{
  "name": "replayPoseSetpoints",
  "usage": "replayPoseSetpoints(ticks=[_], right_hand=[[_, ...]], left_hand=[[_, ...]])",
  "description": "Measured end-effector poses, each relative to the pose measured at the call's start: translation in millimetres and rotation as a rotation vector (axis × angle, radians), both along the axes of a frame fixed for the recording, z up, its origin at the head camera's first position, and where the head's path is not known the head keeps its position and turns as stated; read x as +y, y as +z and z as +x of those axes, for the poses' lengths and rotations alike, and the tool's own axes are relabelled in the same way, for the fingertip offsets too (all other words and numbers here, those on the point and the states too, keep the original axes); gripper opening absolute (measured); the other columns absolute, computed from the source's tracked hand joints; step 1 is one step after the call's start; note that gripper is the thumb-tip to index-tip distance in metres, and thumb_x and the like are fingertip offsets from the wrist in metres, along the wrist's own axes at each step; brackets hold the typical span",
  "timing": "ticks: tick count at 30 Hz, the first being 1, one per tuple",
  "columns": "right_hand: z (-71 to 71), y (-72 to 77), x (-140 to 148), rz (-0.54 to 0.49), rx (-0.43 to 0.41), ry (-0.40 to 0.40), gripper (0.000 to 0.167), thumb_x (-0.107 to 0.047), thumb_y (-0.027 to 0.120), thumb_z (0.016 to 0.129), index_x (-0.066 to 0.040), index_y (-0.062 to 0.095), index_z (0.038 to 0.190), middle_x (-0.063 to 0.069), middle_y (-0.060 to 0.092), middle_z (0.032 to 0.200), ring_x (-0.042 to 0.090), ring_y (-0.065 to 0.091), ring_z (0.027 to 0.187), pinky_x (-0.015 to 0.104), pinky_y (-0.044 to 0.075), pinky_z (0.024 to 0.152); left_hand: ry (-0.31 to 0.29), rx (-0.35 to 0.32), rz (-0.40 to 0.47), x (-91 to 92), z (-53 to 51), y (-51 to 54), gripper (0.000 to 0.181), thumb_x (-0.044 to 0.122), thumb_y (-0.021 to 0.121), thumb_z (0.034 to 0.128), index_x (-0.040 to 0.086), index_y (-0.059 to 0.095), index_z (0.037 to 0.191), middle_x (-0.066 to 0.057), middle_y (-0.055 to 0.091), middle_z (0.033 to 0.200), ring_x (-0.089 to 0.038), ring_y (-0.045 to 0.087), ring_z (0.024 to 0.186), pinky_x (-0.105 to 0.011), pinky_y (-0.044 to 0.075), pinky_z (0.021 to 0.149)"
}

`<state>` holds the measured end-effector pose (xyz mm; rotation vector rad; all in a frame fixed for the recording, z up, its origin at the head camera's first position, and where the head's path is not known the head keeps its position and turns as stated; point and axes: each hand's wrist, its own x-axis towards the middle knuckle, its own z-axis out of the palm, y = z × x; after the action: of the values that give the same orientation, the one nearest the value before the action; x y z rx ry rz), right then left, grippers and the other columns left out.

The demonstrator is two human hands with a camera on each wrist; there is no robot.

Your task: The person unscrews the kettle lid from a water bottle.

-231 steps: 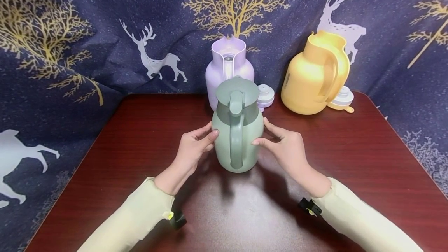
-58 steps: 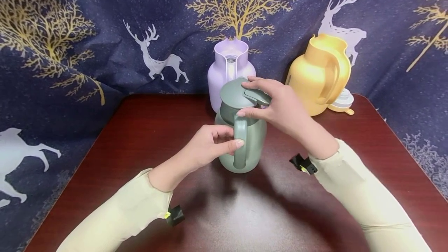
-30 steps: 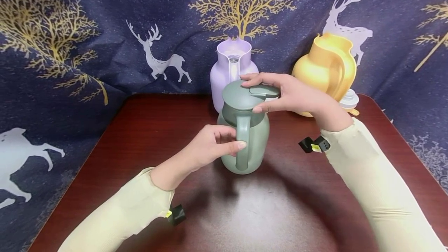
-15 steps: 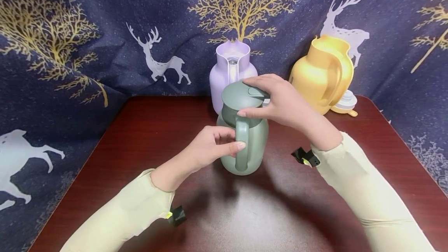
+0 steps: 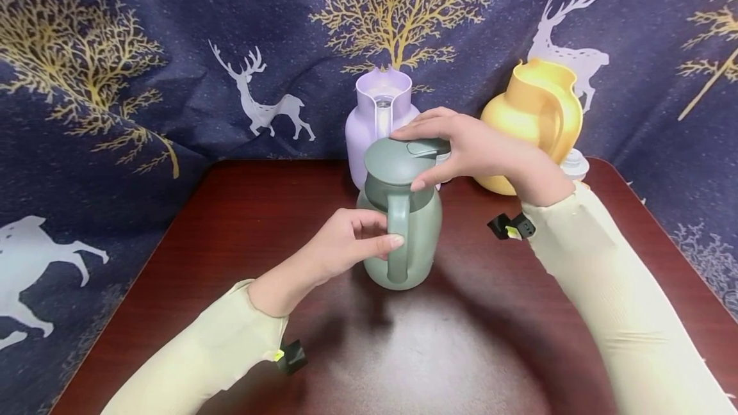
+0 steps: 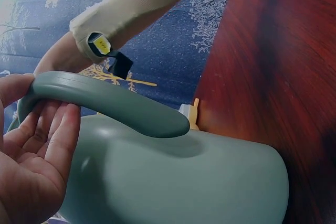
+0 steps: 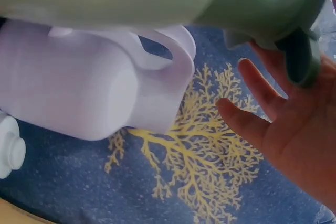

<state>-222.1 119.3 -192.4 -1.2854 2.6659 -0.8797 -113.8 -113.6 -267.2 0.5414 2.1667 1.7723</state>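
Note:
In the head view a green vacuum jug stands upright on the dark red table. My left hand pinches its handle between thumb and fingers; the left wrist view shows this handle close up. Over the jug's top, my right hand grips the lid, thumb at the near rim and fingers at the far side. The lid's lever points right, away from the handle's line. In the right wrist view several fingers of the right hand spread beside the lever.
Right behind the green jug stands a lidless purple jug. A lidless yellow jug is at the back right, partly covered by the right forearm, with a white stopper beside it. A patterned blue cloth hangs behind the table.
Earlier both hands held the jug's sides, lever over the handle. Since then the left hand took the handle and the right the lid. Lately the right hand and lever swung back and forth.

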Motion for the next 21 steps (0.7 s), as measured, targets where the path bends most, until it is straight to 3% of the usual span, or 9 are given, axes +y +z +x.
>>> replayPoseSetpoints(ticks=[6,10,14,18,21], right_hand=[[11.4,3.8,3,0.060,0.037,0.002,0.067,-0.026,0.084,0.085,-0.015,0.058,0.146,0.008,0.059,0.148,0.028,0.043,0.140,0.049,0.038,0.115],[33.2,-0.5,-3,0.034,0.152,-0.113,0.069,-0.030,0.085,0.085,-0.008,0.058,0.144,0.013,0.062,0.144,0.032,0.049,0.136,0.050,0.039,0.116],[52.0,-9.0,-19,0.002,0.216,-0.289,0.077,-0.043,0.085,0.081,-0.005,0.058,0.143,0.016,0.065,0.140,0.036,0.055,0.130,0.051,0.043,0.113],[59.4,-19.7,-32,-0.076,0.203,-0.431,0.078,-0.046,0.086,0.080,-0.005,0.060,0.140,0.017,0.062,0.141,0.036,0.051,0.134,0.051,0.042,0.113],[59.0,-25.1,-36,-0.150,0.173,-0.459,0.073,-0.042,0.087,0.079,-0.004,0.063,0.136,0.017,0.063,0.139,0.035,0.049,0.135,0.050,0.042,0.113]], left_hand=[[-0.005,0.002,0.012,0.9,-0.7,-1.9,0.025,0.011,0.068,0.0908,-0.010,0.070,0.104,0.009,0.071,0.083,-0.006,0.066,0.075,-0.037,0.062,0.080],[-0.014,0.006,0.023,1.2,-0.3,-2.5,0.025,0.011,0.068,0.0912,-0.011,0.070,0.104,0.005,0.072,0.084,-0.003,0.065,0.075,-0.033,0.062,0.079],[0.007,0.020,0.006,-0.3,1.0,-1.7,0.024,0.011,0.068,0.0910,-0.010,0.070,0.103,0.004,0.073,0.085,-0.003,0.064,0.074,-0.029,0.060,0.076],[0.017,0.023,0.006,0.0,1.0,-2.1,0.025,0.011,0.068,0.0913,-0.010,0.071,0.104,0.004,0.074,0.085,-0.002,0.064,0.075,-0.027,0.059,0.075],[0.015,0.011,0.011,0.6,1.4,-2.1,0.026,0.012,0.067,0.0915,-0.010,0.071,0.105,0.008,0.073,0.083,-0.002,0.064,0.075,-0.029,0.060,0.076]])
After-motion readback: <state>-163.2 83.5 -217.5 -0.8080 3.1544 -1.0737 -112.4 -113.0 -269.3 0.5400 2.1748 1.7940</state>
